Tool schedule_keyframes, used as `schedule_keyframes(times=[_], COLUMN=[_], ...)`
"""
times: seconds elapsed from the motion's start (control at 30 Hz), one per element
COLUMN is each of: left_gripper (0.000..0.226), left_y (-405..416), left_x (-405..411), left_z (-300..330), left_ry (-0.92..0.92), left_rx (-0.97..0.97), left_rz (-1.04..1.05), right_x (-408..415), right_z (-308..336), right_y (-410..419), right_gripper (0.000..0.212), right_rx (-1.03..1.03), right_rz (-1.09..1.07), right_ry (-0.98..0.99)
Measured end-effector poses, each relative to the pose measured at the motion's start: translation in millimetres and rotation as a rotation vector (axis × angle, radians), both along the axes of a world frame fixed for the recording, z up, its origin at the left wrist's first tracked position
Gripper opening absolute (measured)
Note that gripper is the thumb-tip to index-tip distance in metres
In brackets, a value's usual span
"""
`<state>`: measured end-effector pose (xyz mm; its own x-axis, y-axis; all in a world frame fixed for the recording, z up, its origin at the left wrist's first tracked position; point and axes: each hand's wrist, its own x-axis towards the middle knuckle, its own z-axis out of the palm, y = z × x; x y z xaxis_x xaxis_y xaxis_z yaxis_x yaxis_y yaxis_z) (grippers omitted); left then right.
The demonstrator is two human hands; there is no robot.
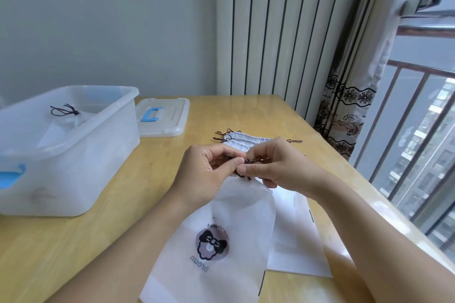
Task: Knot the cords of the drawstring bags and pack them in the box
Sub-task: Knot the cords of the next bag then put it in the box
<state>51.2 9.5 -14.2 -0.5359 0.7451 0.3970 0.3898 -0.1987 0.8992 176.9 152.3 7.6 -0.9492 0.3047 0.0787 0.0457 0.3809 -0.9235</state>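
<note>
A white drawstring bag (236, 224) with a round printed logo lies on the wooden table (103, 204) in front of me, its gathered mouth lifted. My left hand (209, 170) and my right hand (278, 165) meet above that mouth, and both pinch its dark cords (248, 162) between thumb and fingers. More white bags (246, 141) with dark cords lie stacked behind my hands. The clear plastic box (66, 152) stands at the left, and one knotted bag (65, 118) lies inside it.
The box's lid (163, 118) with a blue handle lies on the table right of the box. Another flat white bag (293, 236) lies under my right forearm. A striped radiator, a curtain and a window railing stand behind and right of the table.
</note>
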Motion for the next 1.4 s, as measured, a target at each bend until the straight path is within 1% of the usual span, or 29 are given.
schedule_keyframes(times=[0.07, 0.17, 0.23, 0.33, 0.47, 0.53, 0.6, 0.67, 0.73, 0.8, 0.9, 1.0, 1.07, 1.17, 1.23, 1.33, 1.4], left_gripper=[0.014, 0.012, 0.010, 0.008, 0.020, 0.026, 0.029, 0.026, 0.020, 0.013, 0.009, 0.013, 0.016, 0.019, 0.016, 0.010, 0.006], left_y=[0.2, 0.7, 0.1, -0.8, -2.2, -4.5, -7.2, -8.6, -8.1, -6.5, -5.4, -4.5, -3.4, -2.6, -3.2, -3.4, -3.4], left_x=[1.4, 0.5, -0.8, -4.2, -8.6, -10.9, -13.7, -16.0, -16.0, -13.9, -10.0, -8.4, -6.8, -2.0, 2.6, 3.7, 1.7], left_z=[2.2, 3.3, 4.2, 5.3, 4.8, 6.9, 10.1, 11.3, 10.2, 7.3, 5.6, 5.6, 4.9, 4.1, 5.1, 3.8, 2.4], left_ry=[-0.056, -0.089, -0.102, -0.134, -0.167, -0.230, -0.304, -0.364, -0.370, -0.345, -0.245, -0.058, 0.014, 0.023, 0.005, -0.018, -0.049], left_rx=[-0.006, -0.023, -0.031, -0.043, -0.079, -0.085, -0.082, -0.069, -0.065, -0.085, -0.084, -0.068, -0.075, -0.071, -0.074, -0.092, -0.102], left_rz=[-0.026, -0.034, -0.028, -0.018, -0.015, -0.049, -0.126, -0.186, -0.156, -0.089, -0.039, 0.047, 0.103, 0.151, 0.117, 0.067, 0.056], right_x=[-0.3, -1.5, -2.8, -2.2, -2.2, -3.5, -3.9, -4.0, -5.5, -6.5, -7.9, -9.8, -11.1, -11.9, -11.6, -11.2, -10.9], right_z=[-1.5, -5.9, -9.4, -7.8, -7.2, -8.1, -8.3, -8.8, -10.7, -12.0, -11.7, -11.9, -12.6, -14.2, -14.1, -12.7, -12.3], right_y=[5.1, 7.6, 7.3, 6.2, 7.5, 6.4, 5.9, 6.3, 6.1, 3.7, -1.9, -5.3, -6.0, -8.1, -9.1, -9.9, -9.8], right_gripper=[0.013, 0.015, 0.017, 0.013, 0.015, 0.019, 0.021, 0.025, 0.026, 0.027, 0.028, 0.028, 0.028, 0.029, 0.033, 0.035, 0.035], right_rx=[0.032, 0.134, 0.261, 0.473, 0.685, 0.724, 0.662, 0.550, 0.452, 0.401, 0.339, 0.276, 0.261, 0.269, 0.260, 0.119, 0.096], right_rz=[0.003, -0.007, -0.037, -0.067, -0.074, -0.056, -0.064, -0.084, -0.083, -0.063, -0.046, -0.031, -0.038, -0.065, -0.086, -0.083, -0.075], right_ry=[0.001, 0.012, 0.048, 0.116, 0.177, 0.193, 0.188, 0.169, 0.155, 0.157, 0.183, 0.209, 0.219, 0.222, 0.220, 0.198, 0.176])
